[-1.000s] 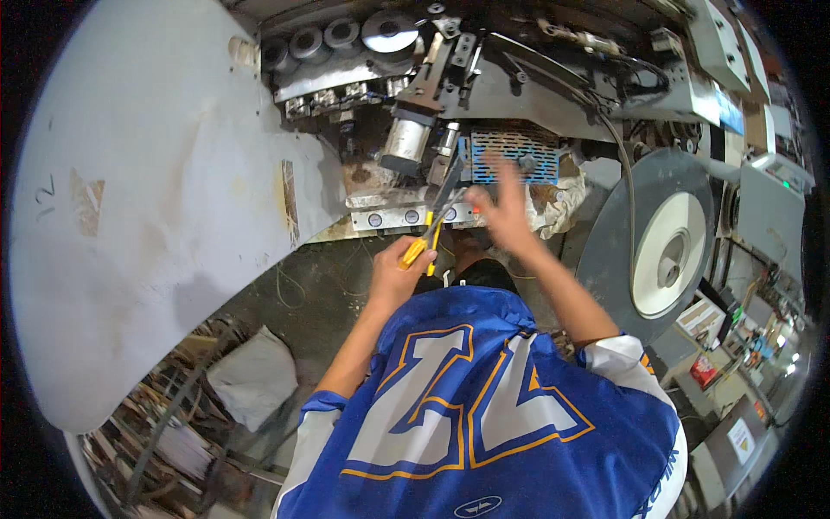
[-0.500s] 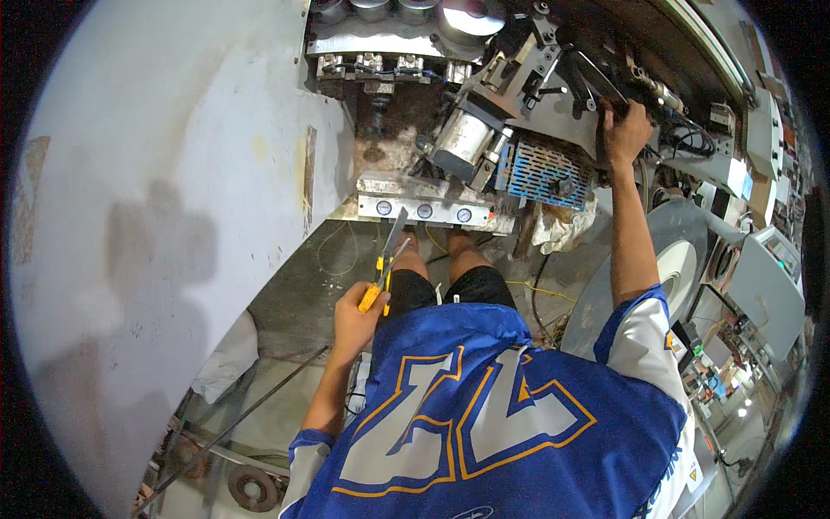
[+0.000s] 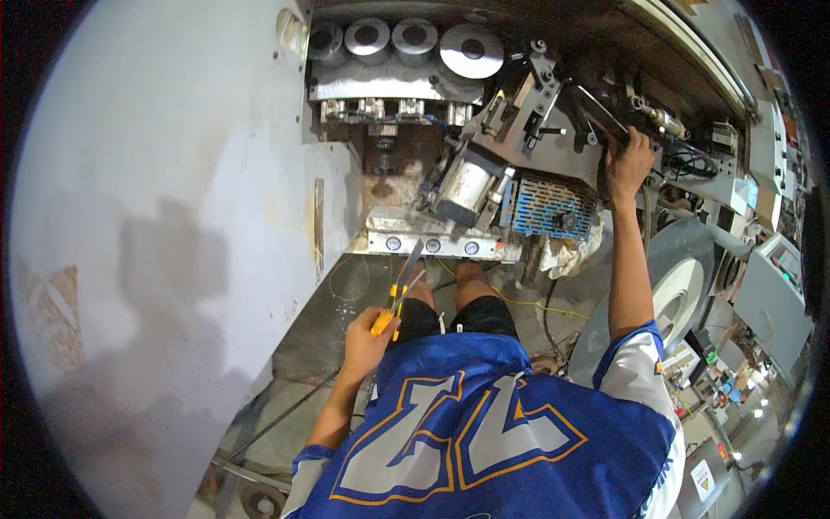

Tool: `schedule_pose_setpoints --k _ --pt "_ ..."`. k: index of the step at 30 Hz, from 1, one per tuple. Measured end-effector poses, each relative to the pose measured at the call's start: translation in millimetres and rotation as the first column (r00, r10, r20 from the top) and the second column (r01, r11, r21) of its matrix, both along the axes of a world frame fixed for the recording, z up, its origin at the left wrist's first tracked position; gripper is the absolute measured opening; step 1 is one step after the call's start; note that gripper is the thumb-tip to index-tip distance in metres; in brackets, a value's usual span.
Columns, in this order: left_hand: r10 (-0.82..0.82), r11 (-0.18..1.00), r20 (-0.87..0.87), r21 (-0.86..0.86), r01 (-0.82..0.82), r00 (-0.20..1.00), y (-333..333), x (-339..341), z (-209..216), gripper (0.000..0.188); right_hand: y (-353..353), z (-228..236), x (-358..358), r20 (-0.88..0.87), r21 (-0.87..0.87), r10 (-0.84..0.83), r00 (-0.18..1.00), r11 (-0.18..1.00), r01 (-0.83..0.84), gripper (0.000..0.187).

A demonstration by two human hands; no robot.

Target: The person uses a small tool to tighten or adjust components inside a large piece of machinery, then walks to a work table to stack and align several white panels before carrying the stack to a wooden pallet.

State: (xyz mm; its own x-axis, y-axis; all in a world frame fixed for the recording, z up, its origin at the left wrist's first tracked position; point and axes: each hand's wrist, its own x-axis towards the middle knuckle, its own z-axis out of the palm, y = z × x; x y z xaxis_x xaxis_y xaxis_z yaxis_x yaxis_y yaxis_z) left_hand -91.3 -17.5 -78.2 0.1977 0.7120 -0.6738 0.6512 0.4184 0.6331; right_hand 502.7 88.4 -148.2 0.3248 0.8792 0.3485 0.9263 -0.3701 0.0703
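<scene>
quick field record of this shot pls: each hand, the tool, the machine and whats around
left hand: shut on pliers, held low near the thigh
pliers: yellow handles, grey jaws pointing up toward the machine
right hand: raised, gripping a dark lever or bar on the machine's upper right
machine: grey metal assembly with a row of round rollers on top, a shiny cylinder and a blue perforated cover
left side: large pale metal panel
right side: big round disc
clothing: blue jersey
</scene>
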Motion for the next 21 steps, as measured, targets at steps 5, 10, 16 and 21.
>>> schedule_pose_setpoints --k 5,10,16,21 --pt "-0.012 1.000 -0.065 -0.011 0.011 0.998 22.1 6.3 3.7 0.026 13.2 -7.5 -9.5 0.017 0.148 -0.105 0.994 0.984 0.101 0.061" --pt "0.020 0.999 -0.095 -0.033 -0.023 0.995 39.4 19.8 -3.5 0.027 28.7 -6.2 -24.7 0.027 0.227 -0.280 0.960 0.937 0.267 0.074" --pt "0.014 0.996 -0.174 -0.081 -0.028 0.985 45.5 6.4 -10.1 0.032 15.3 -7.9 -9.2 0.006 0.153 -0.111 0.994 0.982 0.109 0.066" --pt "0.078 0.988 -0.165 -0.117 -0.098 0.983 47.8 -7.2 -20.0 0.034 18.6 -15.2 -8.6 -0.063 0.225 -0.159 0.985 0.960 0.169 0.057"
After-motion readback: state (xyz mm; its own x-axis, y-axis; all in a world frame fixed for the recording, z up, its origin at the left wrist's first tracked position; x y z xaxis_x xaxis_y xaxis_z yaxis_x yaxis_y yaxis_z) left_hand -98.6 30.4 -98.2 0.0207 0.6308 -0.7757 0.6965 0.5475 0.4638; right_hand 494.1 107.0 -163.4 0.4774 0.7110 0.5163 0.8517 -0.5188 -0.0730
